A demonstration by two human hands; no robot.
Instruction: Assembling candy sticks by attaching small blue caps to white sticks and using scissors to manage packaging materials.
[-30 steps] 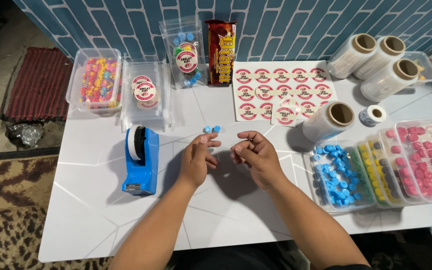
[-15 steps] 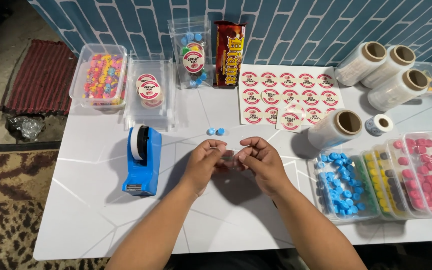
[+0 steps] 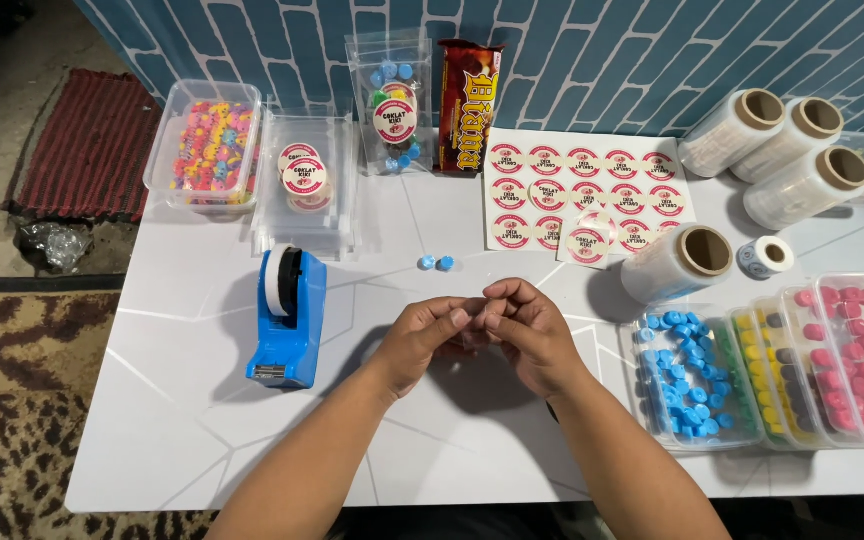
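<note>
Item in hand: whatever was between the fingertips was too small and hidden to identify; its long axis and heading could not be told.
Location of item: at the meeting point of both hands, above the middle of the white table, just nearer the person than two blue candies.
Left hand: raised off the table, fingers curled, thumb and forefinger tips pressed together against the right hand's tips; grip closed in a pinch, contents not visible.
Right hand: knuckles up, fingers bent inward toward the left, tips meeting the left hand's; grip likewise pinched, contents not visible.
Forearms: both came in from the near edge, converging in a V toward the table's centre.
Two blue candies: lay side by side, touching or nearly so, on bare table beyond the hands.
Tape dispenser: blue, stood to the left of the left hand, long axis running away from the person.
Sticker sheet: round red-and-white labels, flat at the far side.
Film rolls: three lay together far right; a fourth roll lay apart, near the sheet.
Candy trays: clear tubs of blue, yellow, green and pink pieces, right of the right hand.
Far left: a clear box of mixed colourful sweets.
</note>
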